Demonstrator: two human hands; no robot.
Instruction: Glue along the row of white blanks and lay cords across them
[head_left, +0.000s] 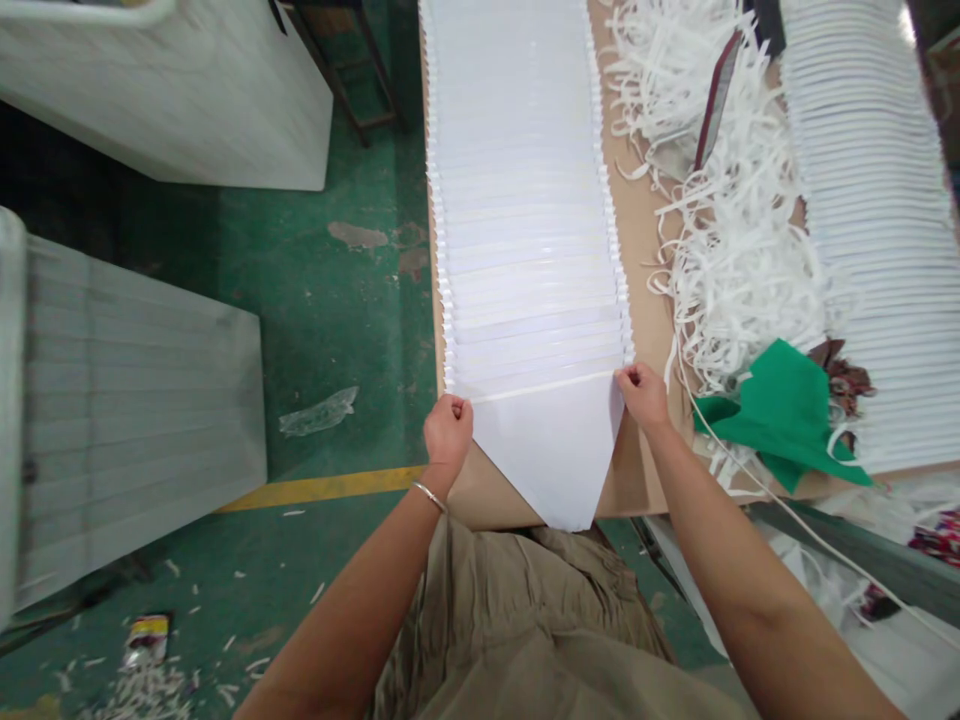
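Note:
A narrow white strip point(544, 385) runs taut across the nearest white sheet point(544, 440), whose lower end tapers toward my body. My left hand point(448, 432) pinches the strip's left end at the sheet's edge. At the right edge, my right hand point(645, 394) pinches the other end between thumb and fingers. Beyond them, a long row of overlapping white sheets point(525, 200) stretches away along the table, with short strip ends sticking out on both sides.
Right of the row lies a heap of loose white strips point(739, 250), with a green cloth point(795, 410) at its near end. Another row of sheets point(870, 200) lies farther right. A grey bin point(142, 400) stands on the green floor point(352, 330) to the left. A white cord point(787, 515) trails rightward.

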